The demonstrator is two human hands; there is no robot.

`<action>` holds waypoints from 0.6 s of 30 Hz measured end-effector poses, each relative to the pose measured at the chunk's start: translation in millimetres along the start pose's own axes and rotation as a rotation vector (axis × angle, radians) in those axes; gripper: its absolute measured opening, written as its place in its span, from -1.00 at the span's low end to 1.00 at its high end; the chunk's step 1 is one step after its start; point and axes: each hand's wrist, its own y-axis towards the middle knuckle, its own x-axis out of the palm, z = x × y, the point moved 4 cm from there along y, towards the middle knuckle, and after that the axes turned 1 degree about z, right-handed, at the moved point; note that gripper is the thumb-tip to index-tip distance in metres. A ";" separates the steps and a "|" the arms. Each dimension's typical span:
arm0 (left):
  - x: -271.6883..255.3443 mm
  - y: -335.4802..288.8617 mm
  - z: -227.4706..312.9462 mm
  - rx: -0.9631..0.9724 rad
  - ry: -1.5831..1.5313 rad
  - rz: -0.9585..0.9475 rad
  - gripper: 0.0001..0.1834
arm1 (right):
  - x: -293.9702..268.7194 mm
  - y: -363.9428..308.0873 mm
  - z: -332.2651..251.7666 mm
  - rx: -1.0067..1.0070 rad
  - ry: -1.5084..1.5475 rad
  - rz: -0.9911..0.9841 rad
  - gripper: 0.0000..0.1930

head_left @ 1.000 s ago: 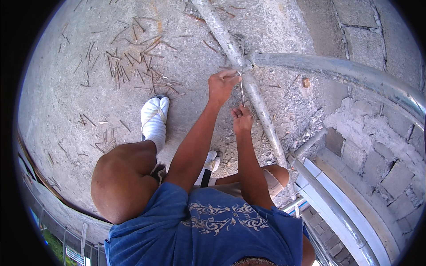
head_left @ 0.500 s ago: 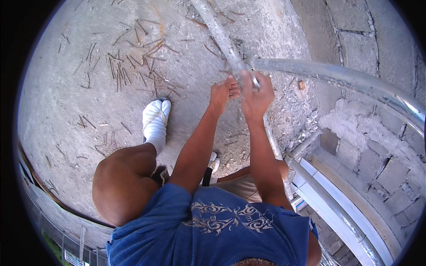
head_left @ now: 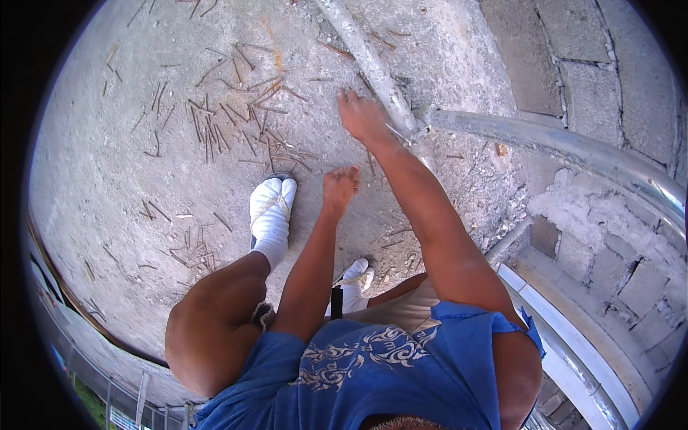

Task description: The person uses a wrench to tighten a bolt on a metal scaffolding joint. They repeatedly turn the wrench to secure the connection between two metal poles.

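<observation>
My right hand point(head_left: 360, 116) is stretched forward over the concrete, just left of a grey metal pipe point(head_left: 365, 61) that runs away from me. Its fingers are blurred, so what they hold, if anything, does not show. Closer to my body, my left hand point(head_left: 340, 190) hovers above the ground with its fingers curled in; anything inside them is hidden. Beside my right wrist, the long pipe meets a second pipe point(head_left: 559, 136) at a joint point(head_left: 423, 118). A thin shiny piece point(head_left: 396, 133) shows at that joint, partly behind the wrist.
Many short rusty rods point(head_left: 215, 132) lie scattered on the concrete floor point(head_left: 93, 179) to the left. My sandalled foot point(head_left: 271, 208) in a white sock is near them. A grey block wall point(head_left: 595, 93) rises on the right, with a white ledge point(head_left: 573, 344) and more pipes below.
My right hand has left the pipe joint and moved forward and left over the floor. The left hand has drawn back toward my body, its fingers now curled. The view has shifted slightly.
</observation>
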 end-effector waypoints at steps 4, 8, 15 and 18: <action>4.4 3.1 6.1 0.051 -0.037 -0.047 -0.73 | -16.7 -1.3 0.0 0.044 0.141 -0.012 -0.58; 8.0 4.2 4.0 0.083 -0.011 -0.047 -0.70 | -15.0 -7.5 0.0 0.236 0.256 -0.043 -0.59; -4.9 12.0 -4.8 0.026 0.098 -0.066 -0.75 | -0.6 -3.3 5.4 0.113 0.270 -0.035 -0.60; -3.8 9.5 -7.7 0.020 0.166 -0.040 -0.76 | -4.1 -0.9 12.8 0.103 0.414 0.132 -0.63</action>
